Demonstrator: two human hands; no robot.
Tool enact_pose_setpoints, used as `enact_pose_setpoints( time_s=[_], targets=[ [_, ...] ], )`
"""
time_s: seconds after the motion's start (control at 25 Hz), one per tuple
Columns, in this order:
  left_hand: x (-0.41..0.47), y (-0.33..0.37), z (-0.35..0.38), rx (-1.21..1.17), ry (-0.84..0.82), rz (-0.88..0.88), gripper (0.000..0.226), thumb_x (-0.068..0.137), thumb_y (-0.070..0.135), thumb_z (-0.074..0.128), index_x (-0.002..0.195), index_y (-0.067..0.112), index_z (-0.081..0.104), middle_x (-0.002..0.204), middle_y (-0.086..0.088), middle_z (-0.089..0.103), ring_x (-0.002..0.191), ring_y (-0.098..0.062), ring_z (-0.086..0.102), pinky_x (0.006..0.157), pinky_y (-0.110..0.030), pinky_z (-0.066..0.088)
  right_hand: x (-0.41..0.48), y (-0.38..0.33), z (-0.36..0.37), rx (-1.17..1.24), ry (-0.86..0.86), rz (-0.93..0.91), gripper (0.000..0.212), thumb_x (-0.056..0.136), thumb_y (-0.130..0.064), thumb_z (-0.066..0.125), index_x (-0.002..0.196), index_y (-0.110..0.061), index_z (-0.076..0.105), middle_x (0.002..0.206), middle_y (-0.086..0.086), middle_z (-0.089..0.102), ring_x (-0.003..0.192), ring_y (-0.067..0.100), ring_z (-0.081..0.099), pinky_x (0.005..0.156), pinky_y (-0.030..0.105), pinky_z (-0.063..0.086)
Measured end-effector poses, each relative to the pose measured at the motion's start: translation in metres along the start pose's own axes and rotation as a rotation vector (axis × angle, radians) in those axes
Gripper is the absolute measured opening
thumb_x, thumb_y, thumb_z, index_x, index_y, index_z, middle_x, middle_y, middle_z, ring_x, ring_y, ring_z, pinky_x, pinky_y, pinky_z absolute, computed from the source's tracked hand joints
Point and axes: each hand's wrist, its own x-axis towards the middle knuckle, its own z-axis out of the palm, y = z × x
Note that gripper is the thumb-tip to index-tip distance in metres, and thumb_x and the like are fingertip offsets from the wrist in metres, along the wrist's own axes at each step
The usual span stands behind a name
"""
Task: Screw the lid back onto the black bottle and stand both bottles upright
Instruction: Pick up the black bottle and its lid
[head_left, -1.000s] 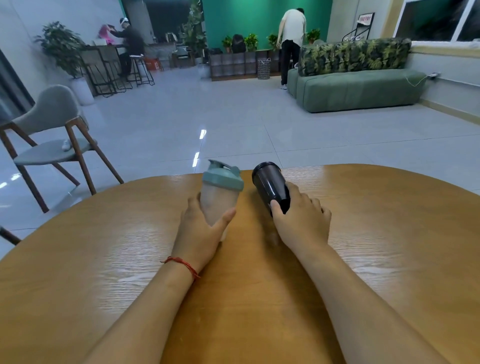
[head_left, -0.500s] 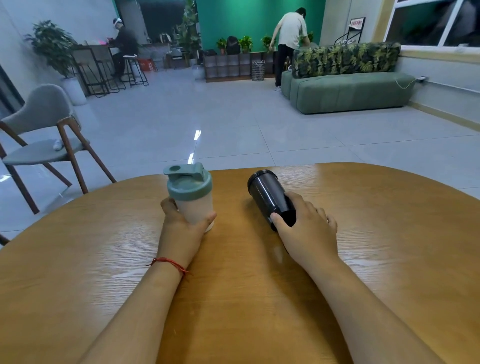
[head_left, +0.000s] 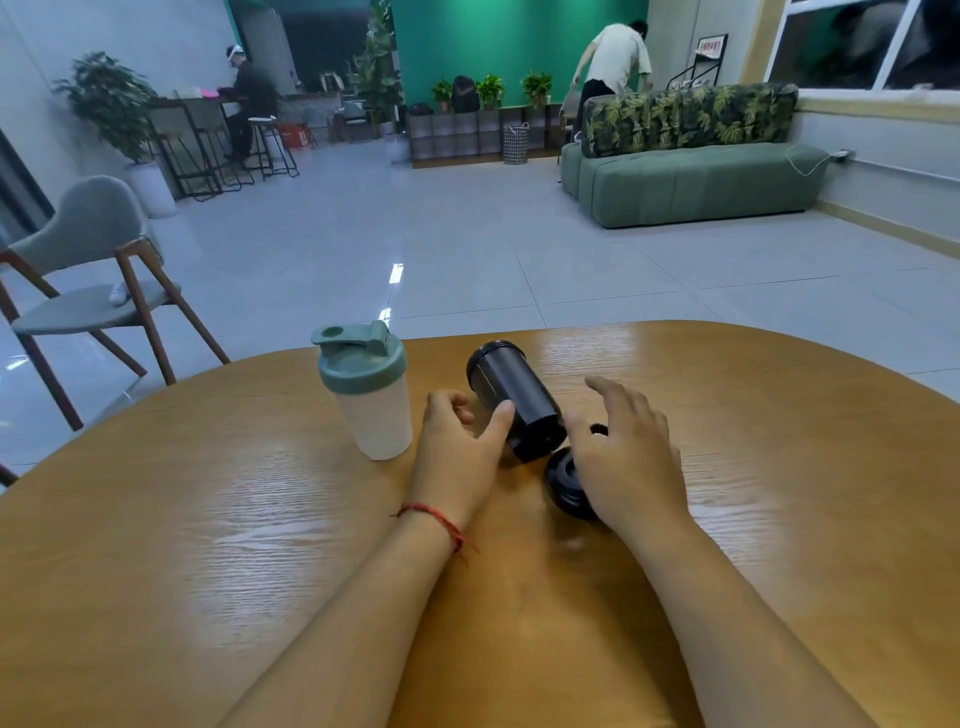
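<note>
Head view first: where's the black bottle (head_left: 511, 402)?

— Lying on its side on the round wooden table (head_left: 208, 519), near the middle of the far half, its base pointing away and its open mouth toward the wearer.

— And the lid?

— The black lid (head_left: 566, 486) sits on the table just in front of that mouth, off the bottle, partly hidden under the right hand (head_left: 631, 457).

— What are the hands doing?

— The left hand (head_left: 457, 452) rests beside the bottle's near end; its thumb lies against the bottle's side, the other fingers are curled loosely, so it steadies rather than grips. A red string circles that wrist. The right hand is spread, fingers fanned out over the lid. I can't tell whether the palm touches the lid, and nothing is closed around it.

— The other bottle?

— The pale shaker bottle (head_left: 371, 405) with a green lid stands upright just left of the left hand, apart from it.

— Beyond the table?

— Grey tiled floor, a grey chair (head_left: 88, 280) with wooden legs at left, a green sofa (head_left: 701, 182) at right, and two people far back by a green wall.
</note>
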Motion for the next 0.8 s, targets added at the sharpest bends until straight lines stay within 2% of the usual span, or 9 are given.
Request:
enact_pose_setpoints(
  time_s=[0.08,0.16,0.28,0.4,0.48,0.56,0.64,0.72,0.8],
  targets=[
    [0.014,0.010,0.018,-0.093,-0.089,-0.160,0.076,0.080,0.072,0.072,0.130,0.025,0.039,0.126,-0.001,0.058,0.097,-0.009,0.063,0.065,-0.021,0.048,0.001,0.010,-0.009,0.065,-0.015,0.067,0.052,0.105,-0.042,0.054,0.157,-0.036,0.047,0.164,-0.005,0.048,0.148,0.024,0.039,0.112,0.053,0.040],
    [0.027,0.017,0.028,-0.151,-0.100,-0.257,0.094,0.068,0.080,0.076,0.131,0.025,0.032,0.130,-0.004,0.056,0.101,-0.017,0.067,0.063,-0.025,0.051,0.004,0.017,-0.015,0.049,-0.094,0.074,0.053,0.104,-0.040,0.055,0.157,-0.037,0.047,0.164,-0.006,0.046,0.147,0.023,0.039,0.104,0.048,0.043],
    [0.036,0.024,0.034,-0.099,-0.134,-0.307,0.108,0.067,0.076,0.080,0.142,0.021,0.026,0.129,-0.007,0.056,0.100,-0.022,0.067,0.064,-0.028,0.050,0.006,0.026,-0.024,0.062,-0.246,-0.001,0.050,0.100,-0.046,0.062,0.149,-0.043,0.055,0.155,-0.012,0.052,0.140,0.016,0.049,0.101,0.041,0.047],
    [0.035,0.019,0.027,-0.102,-0.163,-0.261,0.102,0.084,0.051,0.081,0.157,0.017,0.018,0.119,-0.001,0.059,0.082,-0.007,0.060,0.058,-0.022,0.045,0.011,0.031,-0.040,0.055,-0.433,-0.078,0.066,0.082,-0.070,0.073,0.143,-0.052,0.058,0.146,-0.027,0.050,0.135,0.007,0.051,0.106,0.037,0.048],
    [0.029,0.011,0.018,-0.141,-0.163,-0.175,0.098,0.085,0.041,0.082,0.159,0.023,0.021,0.119,0.004,0.063,0.086,-0.005,0.064,0.058,-0.020,0.049,0.014,0.033,-0.048,-0.072,-0.545,-0.115,0.089,0.066,-0.082,0.078,0.147,-0.055,0.052,0.154,-0.033,0.039,0.140,0.003,0.044,0.112,0.039,0.045],
    [0.022,0.001,0.011,-0.132,-0.173,-0.056,0.098,0.080,0.040,0.085,0.158,0.032,0.026,0.124,0.008,0.063,0.098,-0.006,0.067,0.068,-0.017,0.054,0.012,0.032,-0.046,-0.203,-0.575,-0.167,0.106,0.059,-0.085,0.079,0.154,-0.055,0.043,0.163,-0.032,0.028,0.147,0.004,0.035,0.114,0.041,0.044],
    [0.019,-0.008,0.003,-0.075,-0.189,0.059,0.097,0.077,0.041,0.088,0.155,0.036,0.031,0.129,0.014,0.063,0.109,0.001,0.065,0.082,-0.012,0.051,0.010,0.032,-0.037,-0.262,-0.540,-0.232,0.103,0.060,-0.082,0.078,0.153,-0.055,0.043,0.161,-0.028,0.030,0.145,0.007,0.037,0.110,0.039,0.047],
    [0.023,-0.016,-0.006,-0.086,-0.192,0.137,0.091,0.077,0.039,0.090,0.151,0.036,0.038,0.129,0.018,0.063,0.115,0.009,0.062,0.088,-0.008,0.049,0.013,0.032,-0.036,-0.184,-0.483,-0.230,0.086,0.064,-0.075,0.083,0.142,-0.054,0.053,0.148,-0.025,0.040,0.132,0.006,0.047,0.103,0.032,0.050],
    [0.027,-0.023,-0.013,-0.238,-0.193,0.123,0.078,0.076,0.040,0.091,0.142,0.035,0.050,0.130,0.010,0.066,0.118,-0.002,0.066,0.093,-0.022,0.057,0.020,0.036,-0.042,0.046,-0.380,-0.144,0.068,0.067,-0.064,0.090,0.127,-0.051,0.063,0.136,-0.023,0.051,0.119,0.003,0.057,0.092,0.024,0.051]
  ],
)
